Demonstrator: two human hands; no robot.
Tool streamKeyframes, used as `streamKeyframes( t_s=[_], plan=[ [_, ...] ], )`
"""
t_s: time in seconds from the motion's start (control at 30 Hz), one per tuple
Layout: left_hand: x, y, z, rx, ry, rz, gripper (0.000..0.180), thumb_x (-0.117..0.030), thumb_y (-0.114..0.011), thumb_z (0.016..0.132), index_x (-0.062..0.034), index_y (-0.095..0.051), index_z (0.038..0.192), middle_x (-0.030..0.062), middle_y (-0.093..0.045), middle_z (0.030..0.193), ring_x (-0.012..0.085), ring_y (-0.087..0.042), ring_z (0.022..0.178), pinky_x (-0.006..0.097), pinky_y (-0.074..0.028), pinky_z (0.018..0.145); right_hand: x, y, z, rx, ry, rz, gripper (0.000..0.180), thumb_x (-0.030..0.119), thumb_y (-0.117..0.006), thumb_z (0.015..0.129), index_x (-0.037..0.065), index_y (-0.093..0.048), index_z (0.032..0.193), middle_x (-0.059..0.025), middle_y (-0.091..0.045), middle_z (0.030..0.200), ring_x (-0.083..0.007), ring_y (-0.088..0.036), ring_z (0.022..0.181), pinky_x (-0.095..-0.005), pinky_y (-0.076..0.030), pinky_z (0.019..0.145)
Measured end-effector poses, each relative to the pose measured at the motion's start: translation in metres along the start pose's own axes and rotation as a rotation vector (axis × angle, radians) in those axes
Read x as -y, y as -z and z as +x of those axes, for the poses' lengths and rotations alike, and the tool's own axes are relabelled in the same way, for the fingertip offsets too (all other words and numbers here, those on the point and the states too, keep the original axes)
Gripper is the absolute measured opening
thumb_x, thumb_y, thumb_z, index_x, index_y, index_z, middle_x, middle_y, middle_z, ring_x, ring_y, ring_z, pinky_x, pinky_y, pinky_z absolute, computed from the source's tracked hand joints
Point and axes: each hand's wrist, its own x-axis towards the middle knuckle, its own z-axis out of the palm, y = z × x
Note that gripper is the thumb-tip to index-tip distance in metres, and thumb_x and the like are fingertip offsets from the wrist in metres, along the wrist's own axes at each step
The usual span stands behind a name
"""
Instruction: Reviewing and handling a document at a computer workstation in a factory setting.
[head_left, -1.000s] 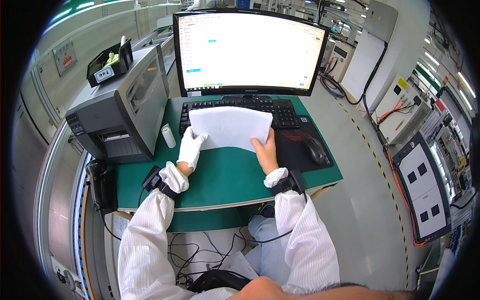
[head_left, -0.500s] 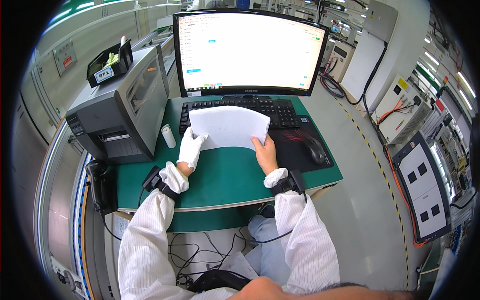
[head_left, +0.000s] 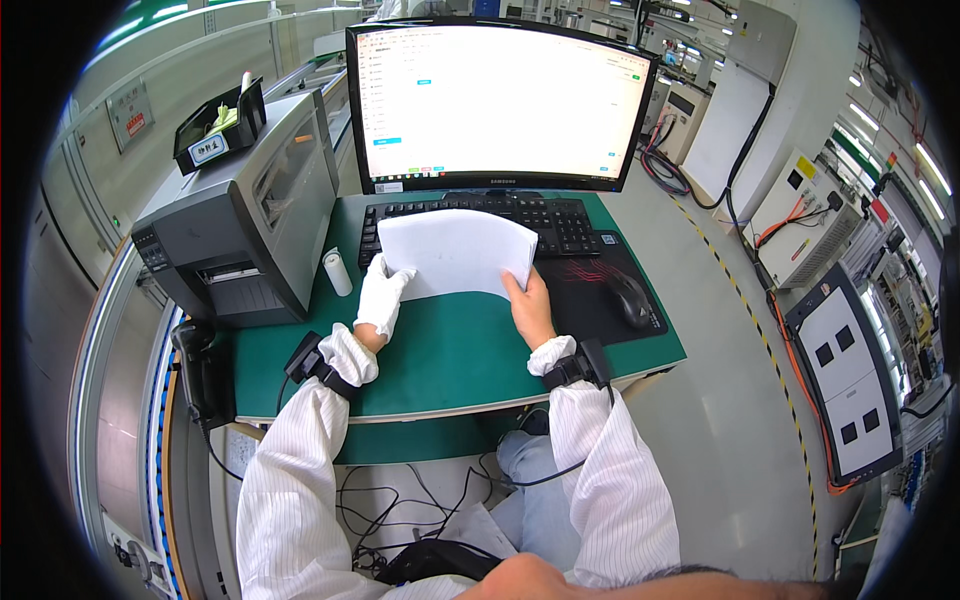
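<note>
While your gloved left hand [head_left: 381,300] is pinching the paper's [head_left: 455,252] left edge, your bare right hand [head_left: 530,308] is gripping its lower-right corner, sheet lying crosswise over the keyboard [head_left: 560,215].

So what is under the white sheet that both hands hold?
Under the white sheet lie the front rows of the black keyboard and the green mat. The gloved left hand and bare right hand grip its lower corners. The covered keys cannot be seen.
</note>
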Motion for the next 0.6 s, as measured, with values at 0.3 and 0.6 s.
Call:
streamKeyframes(
  t_s=[0.3, 0.6],
  plan=[
    [-0.0006, -0.0007, -0.0006, -0.021, 0.012, 0.006, 0.034, -0.006, -0.066, 0.092, 0.0008, -0.056, 0.123, 0.0101, -0.066, 0.114, 0.0196, -0.061, 0.104, 0.032, -0.045, 0.097, -0.0017, -0.0003, 0.0006, 0.022, 0.025, -0.032, 0.038, 0.025, -0.064, 0.101, -0.003, -0.061, 0.126, -0.0200, -0.073, 0.109, -0.0264, -0.071, 0.100, -0.0354, -0.052, 0.088],
    [0.0021, -0.0001, 0.0010, -0.021, 0.009, -0.002, 0.032, -0.006, -0.066, 0.092, 0.0008, -0.057, 0.121, 0.0099, -0.067, 0.112, 0.0190, -0.061, 0.103, 0.031, -0.046, 0.096, 0.0032, 0.0000, -0.0001, 0.016, 0.008, -0.049, 0.037, 0.024, -0.063, 0.101, -0.003, -0.062, 0.125, -0.0201, -0.073, 0.109, -0.0264, -0.071, 0.100, -0.0356, -0.052, 0.088]
  ],
)
